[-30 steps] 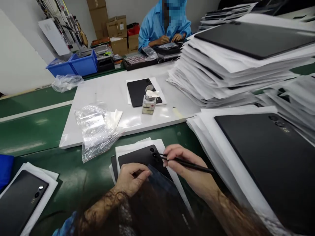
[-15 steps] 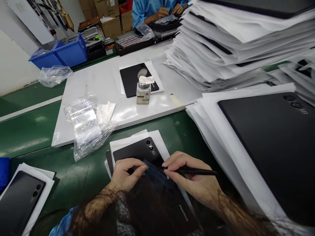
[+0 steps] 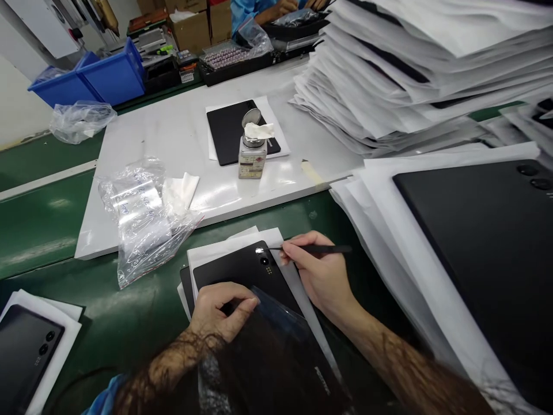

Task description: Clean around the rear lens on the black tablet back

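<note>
The left hand (image 3: 220,311) is curled almost shut, thumb and fingertips pinching the edge of a blue-tinted clear film (image 3: 276,314) that lies across the lower part of a black device back panel (image 3: 235,274). The right hand (image 3: 319,279) is nearly closed too, holding a slim black pick (image 3: 315,249) like a pen, its tip at the panel's upper camera ring. The panel sits on white paper sheets (image 3: 231,242) on the green workbench (image 3: 56,305), just below the front edge of a white board (image 3: 142,138), where a crumpled plastic bag (image 3: 142,225) overhangs that edge and a small glass bottle (image 3: 252,159) stands on another black panel (image 3: 228,129). A tall stack of paper-interleaved panels (image 3: 410,75) rises beyond the board's right edge
</note>
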A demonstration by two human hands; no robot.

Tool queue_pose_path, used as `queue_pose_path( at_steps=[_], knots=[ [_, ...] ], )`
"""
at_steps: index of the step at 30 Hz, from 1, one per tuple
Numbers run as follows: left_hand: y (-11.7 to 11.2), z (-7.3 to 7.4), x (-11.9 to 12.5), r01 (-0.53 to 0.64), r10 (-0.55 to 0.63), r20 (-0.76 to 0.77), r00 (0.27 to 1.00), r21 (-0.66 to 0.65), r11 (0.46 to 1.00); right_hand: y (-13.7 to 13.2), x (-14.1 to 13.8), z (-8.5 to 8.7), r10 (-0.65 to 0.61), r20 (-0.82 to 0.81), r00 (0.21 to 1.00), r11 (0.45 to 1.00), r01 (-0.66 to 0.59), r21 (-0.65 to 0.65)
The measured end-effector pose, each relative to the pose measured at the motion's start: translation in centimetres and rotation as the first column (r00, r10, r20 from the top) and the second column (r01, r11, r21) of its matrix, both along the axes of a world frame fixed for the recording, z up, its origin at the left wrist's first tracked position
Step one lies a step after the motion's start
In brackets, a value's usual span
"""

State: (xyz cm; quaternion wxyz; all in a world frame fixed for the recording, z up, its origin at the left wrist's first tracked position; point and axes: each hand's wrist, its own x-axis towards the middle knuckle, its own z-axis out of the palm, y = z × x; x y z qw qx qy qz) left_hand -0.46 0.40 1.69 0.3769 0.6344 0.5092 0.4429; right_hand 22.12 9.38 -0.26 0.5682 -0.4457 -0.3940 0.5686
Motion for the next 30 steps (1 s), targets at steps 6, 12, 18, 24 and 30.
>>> queue_pose_path(
  at_steps=[6,12,18,24,30],
  knots=[
    [0.0,0.1,0.1,0.033,-0.035,0.030,0.999,0.081,0.996,0.2,-0.7,-1.6,-0.032,0.027,0.999,0.998,0.033,-0.053],
    [0.0,0.3,0.4,0.041,-0.046,0.044,0.998,0.108,0.993,-0.2,-0.6,-1.6,-0.045,0.055,0.998,0.997,0.048,-0.063],
    [0.2,0.2,0.6,0.036,-0.044,0.051,0.998,0.153,0.988,-0.1,-0.7,-0.8,-0.030,0.079,0.996,0.997,0.035,-0.066],
    [0.5,0.2,0.7,0.035,-0.047,0.056,0.997,0.194,0.980,-0.2,-0.7,-0.6,-0.046,0.093,0.995,0.997,0.052,-0.064],
    [0.4,0.2,0.7,0.028,-0.038,0.046,0.998,0.201,0.979,-0.2,-0.8,-0.9,-0.043,0.092,0.995,0.998,0.046,-0.037]
  ],
)
